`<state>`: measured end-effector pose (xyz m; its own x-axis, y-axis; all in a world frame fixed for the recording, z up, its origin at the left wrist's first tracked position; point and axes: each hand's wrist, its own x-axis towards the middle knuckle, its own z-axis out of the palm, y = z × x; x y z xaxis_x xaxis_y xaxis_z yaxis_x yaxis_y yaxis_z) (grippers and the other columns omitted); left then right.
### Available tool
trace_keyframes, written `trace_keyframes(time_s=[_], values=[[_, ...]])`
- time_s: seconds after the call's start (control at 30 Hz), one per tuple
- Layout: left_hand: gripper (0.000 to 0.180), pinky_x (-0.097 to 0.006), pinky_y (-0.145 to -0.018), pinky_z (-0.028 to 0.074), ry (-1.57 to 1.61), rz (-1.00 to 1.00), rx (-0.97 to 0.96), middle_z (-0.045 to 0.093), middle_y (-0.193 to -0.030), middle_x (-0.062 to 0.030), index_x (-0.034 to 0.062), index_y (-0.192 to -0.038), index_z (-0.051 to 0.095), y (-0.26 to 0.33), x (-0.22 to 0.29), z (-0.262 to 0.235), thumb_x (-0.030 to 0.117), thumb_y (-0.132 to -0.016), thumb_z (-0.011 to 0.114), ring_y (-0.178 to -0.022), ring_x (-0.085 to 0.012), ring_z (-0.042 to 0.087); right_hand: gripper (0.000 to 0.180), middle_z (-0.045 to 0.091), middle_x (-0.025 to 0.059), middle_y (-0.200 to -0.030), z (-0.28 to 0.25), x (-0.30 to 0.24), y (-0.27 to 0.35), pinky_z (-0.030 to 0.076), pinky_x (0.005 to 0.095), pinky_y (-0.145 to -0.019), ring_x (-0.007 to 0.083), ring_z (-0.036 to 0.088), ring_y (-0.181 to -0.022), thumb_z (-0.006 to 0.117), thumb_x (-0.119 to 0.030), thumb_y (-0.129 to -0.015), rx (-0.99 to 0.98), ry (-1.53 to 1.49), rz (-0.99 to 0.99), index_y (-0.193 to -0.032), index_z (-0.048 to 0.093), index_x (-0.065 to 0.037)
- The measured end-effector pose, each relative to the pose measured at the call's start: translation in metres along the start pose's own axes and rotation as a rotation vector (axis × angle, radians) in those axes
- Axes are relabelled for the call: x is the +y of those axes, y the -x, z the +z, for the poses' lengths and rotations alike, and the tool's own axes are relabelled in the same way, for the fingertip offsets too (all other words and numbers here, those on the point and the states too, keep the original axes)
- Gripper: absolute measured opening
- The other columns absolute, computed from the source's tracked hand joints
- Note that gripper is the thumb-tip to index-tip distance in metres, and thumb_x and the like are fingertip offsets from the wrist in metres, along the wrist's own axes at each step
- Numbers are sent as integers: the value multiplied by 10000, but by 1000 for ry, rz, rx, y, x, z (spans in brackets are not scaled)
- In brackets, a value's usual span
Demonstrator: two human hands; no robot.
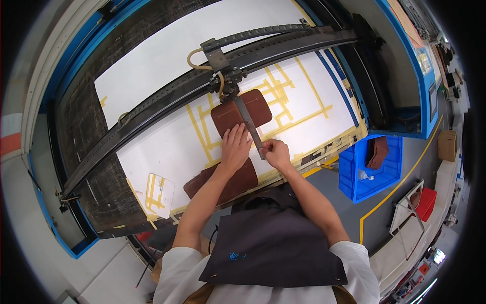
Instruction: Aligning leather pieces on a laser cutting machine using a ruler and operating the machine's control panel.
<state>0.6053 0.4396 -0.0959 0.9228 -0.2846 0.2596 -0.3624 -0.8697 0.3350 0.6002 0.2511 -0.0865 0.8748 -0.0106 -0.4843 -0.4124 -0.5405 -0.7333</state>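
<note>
A brown leather-like panel [226, 118] with rounded corners lies flat on the white, taped sheet [167, 137]. A dark metal ruler [247, 117] lies across it, its far end under the machine's head. My right hand [276, 154] pinches the ruler's near end. With fingers stretched out, my left hand [236, 149] rests on the panel's near edge, left of the ruler. Below my left wrist, more brown panels [242, 181] lie at the bed's near edge, partly covered by my forearm.
A black gantry beam [167, 95] with its machine head [226, 83] spans the bed. Yellow tape strips [283, 96] mark the sheet. A small rounded white template [160, 195] lies at left. On the floor at right stands a blue crate [349, 175] holding brown pieces [377, 152].
</note>
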Motion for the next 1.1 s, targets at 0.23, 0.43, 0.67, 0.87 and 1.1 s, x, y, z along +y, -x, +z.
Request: trace_keyframes(time_s=[0.23,0.43,0.67,0.87,1.1], values=[[380,-509,-1120,382,51,3,-4,591,-1398,-142,20,-1232,650,25,11,-15,210,-908,709,-1327,-322,518,134,738,89,-757,3,2,2,531,301,-630,135,675,-654,798,-82,-820,22,-60,-32,-905,742,6],[387,-515,-1120,378,74,-23,-51,587,-1397,-135,26,-1242,637,43,21,-21,219,-912,703,-1338,-327,506,160,728,129,-737,3,5,2,553,363,-661,249,711,-674,780,-135,-804,28,-84,-48,-889,748,-4],[469,-516,-1131,364,-13,2,-85,564,-1433,-99,30,-1318,623,41,25,-14,249,-911,696,-1352,-298,477,166,722,120,-727,6,14,-2,543,343,-651,216,694,-656,797,-134,-787,48,-143,-62,-872,752,1],[502,-512,-1129,374,-49,54,-88,551,-1455,-88,30,-1345,619,40,24,-7,265,-907,691,-1335,-285,493,175,735,111,-750,9,22,-4,546,324,-652,182,691,-660,802,-124,-789,38,-181,-20,-895,758,9],[522,-512,-1124,383,-71,76,-111,546,-1462,-118,0,-1350,608,37,26,-9,265,-908,690,-1322,-289,509,160,724,82,-740,7,40,-3,531,290,-635,127,650,-650,811,-82,-795,69,-321,10,-901,753,23]])
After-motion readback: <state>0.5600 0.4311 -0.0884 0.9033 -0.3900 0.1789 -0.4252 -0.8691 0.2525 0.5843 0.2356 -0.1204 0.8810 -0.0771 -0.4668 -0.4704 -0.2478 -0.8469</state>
